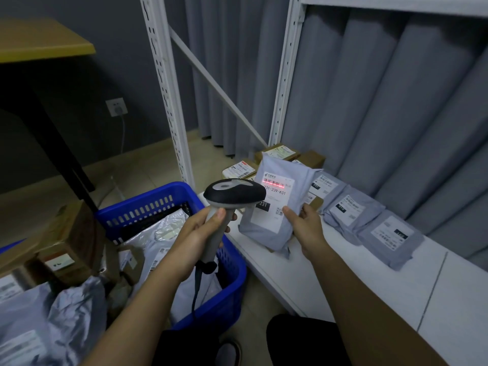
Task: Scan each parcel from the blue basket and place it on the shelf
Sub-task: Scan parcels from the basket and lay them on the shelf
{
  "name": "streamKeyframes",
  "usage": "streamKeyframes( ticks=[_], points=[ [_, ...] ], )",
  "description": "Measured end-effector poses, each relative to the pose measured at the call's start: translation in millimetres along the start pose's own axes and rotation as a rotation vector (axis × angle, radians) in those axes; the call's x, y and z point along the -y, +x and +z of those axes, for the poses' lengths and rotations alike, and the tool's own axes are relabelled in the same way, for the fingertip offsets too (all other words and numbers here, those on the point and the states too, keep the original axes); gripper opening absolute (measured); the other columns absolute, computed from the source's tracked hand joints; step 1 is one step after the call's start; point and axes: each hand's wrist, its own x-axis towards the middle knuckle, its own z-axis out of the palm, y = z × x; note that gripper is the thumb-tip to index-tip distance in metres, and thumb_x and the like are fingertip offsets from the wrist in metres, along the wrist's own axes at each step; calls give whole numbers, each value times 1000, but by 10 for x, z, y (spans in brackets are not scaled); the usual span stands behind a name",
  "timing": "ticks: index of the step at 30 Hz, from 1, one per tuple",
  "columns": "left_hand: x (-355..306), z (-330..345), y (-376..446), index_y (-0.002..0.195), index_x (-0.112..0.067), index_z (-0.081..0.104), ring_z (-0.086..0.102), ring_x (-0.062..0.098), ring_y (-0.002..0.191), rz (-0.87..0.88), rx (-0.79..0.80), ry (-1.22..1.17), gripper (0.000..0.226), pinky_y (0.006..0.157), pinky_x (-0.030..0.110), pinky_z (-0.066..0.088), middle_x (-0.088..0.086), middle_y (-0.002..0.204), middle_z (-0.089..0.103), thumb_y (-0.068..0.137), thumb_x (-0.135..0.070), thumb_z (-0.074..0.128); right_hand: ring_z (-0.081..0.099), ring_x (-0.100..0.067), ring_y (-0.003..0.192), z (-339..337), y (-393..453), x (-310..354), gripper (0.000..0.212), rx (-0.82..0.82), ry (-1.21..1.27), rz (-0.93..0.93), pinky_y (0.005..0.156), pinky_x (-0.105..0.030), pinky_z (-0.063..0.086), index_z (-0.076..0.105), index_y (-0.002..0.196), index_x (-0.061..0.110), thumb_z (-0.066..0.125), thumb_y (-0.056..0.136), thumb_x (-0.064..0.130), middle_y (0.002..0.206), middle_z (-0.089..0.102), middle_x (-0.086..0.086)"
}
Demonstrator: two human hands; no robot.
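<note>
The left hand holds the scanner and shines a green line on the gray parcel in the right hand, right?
Not quite: in the head view the line on the gray parcel is red, not green. The left hand does hold the scanner; the right hand holds the parcel.

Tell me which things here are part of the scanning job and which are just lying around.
Job: scanner in left hand; grey parcel in right hand; blue basket; shelf.
Lying about: yellow table; wall socket; curtain.

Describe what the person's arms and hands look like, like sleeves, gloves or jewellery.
Both forearms are bare as far as the frame shows, with no sleeves in view. The left hand and right hand wear no gloves, and no rings, watch or wristband are visible. Nails look short and unpainted.
</note>
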Motion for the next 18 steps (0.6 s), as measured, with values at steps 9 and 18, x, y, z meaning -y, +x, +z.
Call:
streamKeyframes(
  ticks=[9, 18],
  points=[
    [-4, 51, 5, 104, -27, 64, 64, 3, 79, -1, -20, -42, 38, 66, 21, 49, -16, 87, 70, 75, -49, 50, 57, -21, 105, -8, 19, -16, 36, -8, -21, 13, 84, -33, 48, 51, 127, 8, 61, 93, 12, 116, 60, -5],
    [22, 183, 96, 98, -35, 66, 64, 14, 90, -31, -35, -56, 31, 82, 40, 50, -9, 99, 69, 77, -53, 53, 55, -26, 113, -559, 101, 43, 44, -463, 10, 31, 89, -29, 41, 44, 137, 5, 53, 97, 21, 129, 56, -9]
  ],
)
